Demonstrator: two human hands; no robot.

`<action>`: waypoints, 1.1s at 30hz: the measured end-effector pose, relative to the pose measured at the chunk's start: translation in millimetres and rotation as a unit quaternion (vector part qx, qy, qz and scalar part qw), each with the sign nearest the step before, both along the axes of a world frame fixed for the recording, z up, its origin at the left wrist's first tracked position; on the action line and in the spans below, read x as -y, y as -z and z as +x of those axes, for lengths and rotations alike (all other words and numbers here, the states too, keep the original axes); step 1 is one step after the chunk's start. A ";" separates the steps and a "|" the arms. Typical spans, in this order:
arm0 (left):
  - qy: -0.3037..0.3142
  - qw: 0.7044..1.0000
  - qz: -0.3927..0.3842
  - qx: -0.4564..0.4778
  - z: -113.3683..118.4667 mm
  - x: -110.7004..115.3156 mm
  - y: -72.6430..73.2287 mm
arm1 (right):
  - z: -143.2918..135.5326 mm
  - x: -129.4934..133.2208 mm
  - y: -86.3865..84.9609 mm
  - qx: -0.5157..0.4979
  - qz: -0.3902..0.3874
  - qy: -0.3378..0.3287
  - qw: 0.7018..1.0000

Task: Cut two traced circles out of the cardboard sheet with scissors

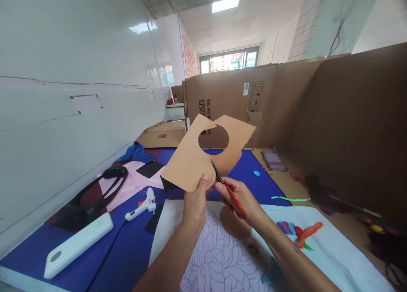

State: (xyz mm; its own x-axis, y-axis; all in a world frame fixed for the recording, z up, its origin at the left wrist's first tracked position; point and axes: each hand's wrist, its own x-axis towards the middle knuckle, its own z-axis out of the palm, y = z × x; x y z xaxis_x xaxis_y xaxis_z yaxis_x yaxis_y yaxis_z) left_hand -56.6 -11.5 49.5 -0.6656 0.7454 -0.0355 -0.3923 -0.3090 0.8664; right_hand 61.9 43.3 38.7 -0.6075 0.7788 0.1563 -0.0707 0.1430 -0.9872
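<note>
Table: flat and blue, down under the held things.
Cardboard: thin tan sheet with a big round hole, up in the air, its long way going from low left to high right.
Left hand: pinching the sheet's low edge, thumb in front; other fingers hidden.
Right hand: fingers wrapped around orange-red-handled scissors, with open air to the right.
Rings: two pencil circles, black blades at their right edge, left thumb over a bit.

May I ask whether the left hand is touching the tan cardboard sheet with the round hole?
Touching: the head view shows the left hand gripping the cardboard sheet, thumb on its face.
</note>
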 end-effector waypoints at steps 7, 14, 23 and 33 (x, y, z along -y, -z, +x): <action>-0.001 1.000 -0.006 0.002 -1.0 -0.5 -0.2 | 0.9 -0.2 1.4 0.001 -0.007 -0.003 1.000; 0.009 1.000 0.002 -0.009 -2.4 -1.0 1.7 | 1.8 -1.7 0.7 0.002 -0.011 -0.003 1.000; 0.015 0.999 -0.006 -0.033 -5.3 -2.0 5.6 | 2.6 -1.8 -1.1 0.000 0.001 -0.001 1.000; 0.022 0.999 0.001 -0.028 -4.7 -1.5 4.5 | 3.6 -2.9 1.1 0.004 0.004 0.005 1.000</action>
State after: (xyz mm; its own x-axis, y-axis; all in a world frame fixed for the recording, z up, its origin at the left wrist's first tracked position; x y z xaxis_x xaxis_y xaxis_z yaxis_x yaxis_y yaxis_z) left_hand -61.3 -10.0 45.1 -0.6325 0.7746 0.0028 -0.3572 -0.2948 0.8863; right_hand 65.5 46.2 37.5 -0.6015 0.7832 0.1574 -0.0616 0.1510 -0.9866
